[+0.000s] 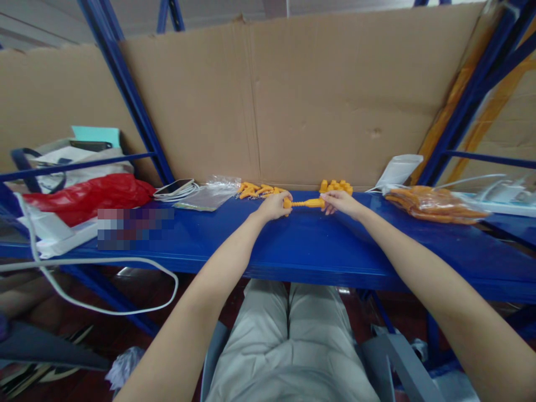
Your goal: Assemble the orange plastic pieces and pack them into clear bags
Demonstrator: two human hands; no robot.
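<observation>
Blue metal shelf (318,251), left hand (274,207) gripping one end of ribbed orange-yellow plastic rod (309,204), right hand (340,202) pinching the other.

Whole scene's taken in by 1 head-worn cam, set above the wearer's pale grey cloth trousers (285,346) & aimed fwd/down. Flat blue metal shelf top (310,240) is viewed from above at a slant, approx. mid-frame; tall brown cardboard sheet (326,100) is faced beyond it, upper half. View's wide, w/ blue metal posts (125,89) caught at both sides. Bare left hand (273,206) & bare right hand (340,202) are shown small, nr centre, well apart from lens.
</observation>
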